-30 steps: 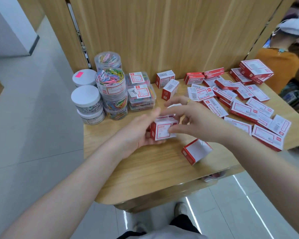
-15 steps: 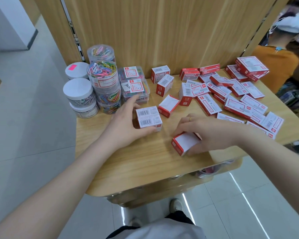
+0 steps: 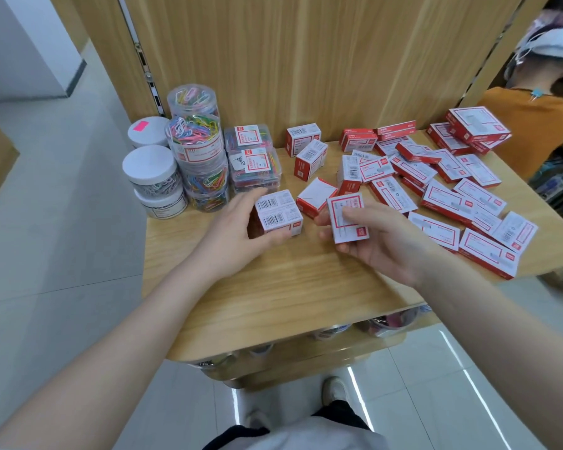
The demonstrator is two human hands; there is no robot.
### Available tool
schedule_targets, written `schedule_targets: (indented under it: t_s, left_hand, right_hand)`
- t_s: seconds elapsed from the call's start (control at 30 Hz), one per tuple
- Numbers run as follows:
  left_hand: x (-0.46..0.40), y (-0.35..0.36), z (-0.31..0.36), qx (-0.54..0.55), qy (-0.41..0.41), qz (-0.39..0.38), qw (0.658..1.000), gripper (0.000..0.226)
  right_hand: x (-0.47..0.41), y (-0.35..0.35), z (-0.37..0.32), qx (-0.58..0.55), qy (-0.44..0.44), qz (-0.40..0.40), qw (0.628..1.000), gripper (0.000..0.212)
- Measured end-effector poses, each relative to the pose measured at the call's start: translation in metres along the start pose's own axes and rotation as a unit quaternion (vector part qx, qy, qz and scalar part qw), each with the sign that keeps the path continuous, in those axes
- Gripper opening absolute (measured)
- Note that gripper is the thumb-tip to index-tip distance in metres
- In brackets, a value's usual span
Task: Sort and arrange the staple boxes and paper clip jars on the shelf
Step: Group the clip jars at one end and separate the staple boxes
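On the wooden shelf [image 3: 273, 287] my left hand [image 3: 238, 232] grips a pair of small white-and-red staple boxes [image 3: 277, 213] set side by side, barcodes facing up. My right hand [image 3: 381, 238] holds another small staple box [image 3: 346, 219] lifted off the wood, label facing me. One more small box [image 3: 316, 195] lies tilted between the two. Clear paper clip jars [image 3: 197, 157] with coloured clips stand stacked at the back left, beside white-lidded jars [image 3: 152, 170] and two clear square clip boxes [image 3: 254, 164].
Many flat red-and-white staple boxes [image 3: 452, 196] lie scattered over the right half of the shelf, with a stack [image 3: 472, 125] at the back right. A wooden panel [image 3: 306, 60] backs the shelf. A person in an orange top [image 3: 530, 125] is at the right. A lower shelf [image 3: 306, 352] juts out below.
My right hand has picked the small box up from the front of the shelf and turned its label up. My left hand stays on the pair of boxes.
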State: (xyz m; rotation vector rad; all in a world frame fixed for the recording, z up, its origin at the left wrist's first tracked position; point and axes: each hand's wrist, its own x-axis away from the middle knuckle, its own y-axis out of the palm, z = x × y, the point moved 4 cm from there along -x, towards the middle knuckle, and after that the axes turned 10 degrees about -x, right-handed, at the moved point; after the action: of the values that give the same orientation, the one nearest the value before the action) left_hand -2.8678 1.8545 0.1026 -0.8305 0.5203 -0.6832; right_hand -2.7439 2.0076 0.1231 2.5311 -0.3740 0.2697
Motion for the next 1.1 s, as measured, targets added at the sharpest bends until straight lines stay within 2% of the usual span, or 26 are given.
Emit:
schedule_targets:
  t_s: [0.1,0.13,0.17,0.23,0.27,0.3,0.37,0.43,0.5,0.57,0.63,0.7,0.8,0.87,0.97,1.1]
  left_hand:
    - [0.004,-0.003,0.001,-0.006,0.032,-0.002,0.999,0.074]
    - [0.004,-0.004,0.002,-0.006,0.037,0.002,0.999,0.071]
    - [0.003,-0.004,0.002,-0.005,0.037,0.002,0.999,0.07]
    - [0.0,-0.004,0.002,0.001,0.027,-0.004,1.0,0.071]
    - [-0.002,-0.004,0.001,0.001,0.026,-0.004,1.0,0.073]
    - [-0.004,-0.004,0.001,-0.006,0.027,-0.007,1.0,0.076]
    - [-0.004,-0.001,0.003,-0.026,0.034,-0.033,0.999,0.089]
    - [0.001,0.005,0.008,-0.03,0.041,-0.094,0.994,0.114]
    - [0.008,0.013,0.015,-0.037,0.033,-0.142,0.989,0.134]
    - [0.012,0.019,0.02,-0.05,0.014,-0.141,0.989,0.139]
    - [0.011,0.02,0.024,-0.049,0.004,-0.1,0.994,0.137]
    - [0.008,0.019,0.026,-0.048,0.002,-0.075,0.996,0.133]
    - [0.006,0.019,0.027,-0.041,-0.002,-0.075,0.996,0.125]
    - [0.003,0.019,0.027,-0.032,-0.005,-0.077,0.996,0.118]
    - [-0.001,0.019,0.023,-0.007,-0.039,-0.055,0.998,0.115]
    - [0.008,0.015,0.018,0.009,-0.081,-0.026,0.996,0.114]
  right_hand:
    - [0.003,-0.004,-0.003,0.084,-0.027,0.011,0.996,0.02]
    - [0.005,-0.004,-0.006,0.15,-0.046,0.005,0.988,0.019]
    - [0.007,-0.003,-0.01,0.253,-0.077,-0.006,0.964,0.019]
    - [0.009,-0.002,-0.014,0.464,-0.141,-0.032,0.874,0.027]
    - [0.009,-0.002,-0.012,0.52,-0.153,-0.04,0.84,0.033]
    - [0.008,-0.001,-0.008,0.546,-0.156,-0.036,0.823,0.037]
    - [0.005,0.003,0.0,0.56,-0.188,-0.016,0.806,0.04]
    - [0.002,0.009,0.009,0.564,-0.244,0.007,0.789,0.04]
    - [-0.001,0.012,0.016,0.555,-0.27,0.019,0.787,0.045]
    - [-0.004,0.011,0.012,0.566,-0.268,-0.004,0.78,0.047]
    - [-0.009,0.009,-0.007,0.585,-0.288,-0.045,0.756,0.037]
    - [-0.022,-0.001,-0.03,0.64,-0.293,-0.078,0.706,0.034]
    - [-0.046,-0.015,-0.042,0.762,-0.229,-0.145,0.587,0.055]
    - [-0.058,-0.016,-0.044,0.786,-0.227,-0.167,0.551,0.047]
    - [-0.071,-0.006,-0.054,0.781,-0.238,-0.172,0.551,0.023]
    - [-0.089,-0.009,-0.064,0.793,-0.197,-0.119,0.564,0.032]
